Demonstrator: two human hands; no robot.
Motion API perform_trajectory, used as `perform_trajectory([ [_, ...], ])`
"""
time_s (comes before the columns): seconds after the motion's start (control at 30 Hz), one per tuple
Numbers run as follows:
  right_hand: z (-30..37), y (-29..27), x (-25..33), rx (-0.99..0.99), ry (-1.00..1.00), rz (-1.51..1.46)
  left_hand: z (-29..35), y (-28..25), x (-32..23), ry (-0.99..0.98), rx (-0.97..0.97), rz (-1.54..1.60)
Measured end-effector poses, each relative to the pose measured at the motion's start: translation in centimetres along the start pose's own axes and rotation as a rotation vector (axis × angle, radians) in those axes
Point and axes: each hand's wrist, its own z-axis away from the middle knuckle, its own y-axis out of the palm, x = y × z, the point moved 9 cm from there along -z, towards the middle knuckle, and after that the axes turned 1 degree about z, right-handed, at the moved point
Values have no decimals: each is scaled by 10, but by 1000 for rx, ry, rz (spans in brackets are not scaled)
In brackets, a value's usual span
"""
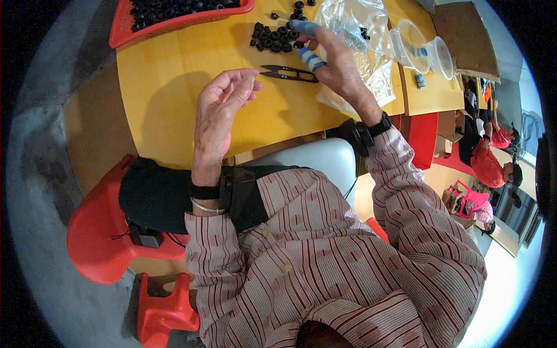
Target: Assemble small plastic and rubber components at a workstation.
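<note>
My right hand [336, 62] reaches over the far part of the table, thumb and forefinger spread apart, with blue-and-white tape round their tips. Its fingers are at the right edge of a loose pile of small black ring-like parts [272, 40]. Closer to me, my left hand [223, 104] is raised above the table edge, its thumb pressed toward curled fingers; anything pinched there is too small to make out. Between the hands lies a pair of black thread snips [288, 73], blades pointing left, touched by neither hand.
A red plastic basket [174, 22] of black parts stands far left on the yellow table [174, 64]. A clear plastic bag [368, 69] lies beside my right hand. Clear tubs [409, 43], a small blue roll [420, 80] and a cardboard box [467, 40] are further right. Other people sit at far right.
</note>
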Motion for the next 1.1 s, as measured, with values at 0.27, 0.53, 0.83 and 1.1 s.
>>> perform_trajectory([
  [0.27,16,26,41,-1,407,-1542,13,2,-20,305,-23,25],
  [0.53,15,31,61,29,430,-1689,17,17,-35,395,51,-126],
  [0.83,21,34,66,29,484,-1771,15,13,-26,399,1,-112],
  [1.1,27,36,70,28,543,-1718,18,12,-33,467,-25,-212],
])
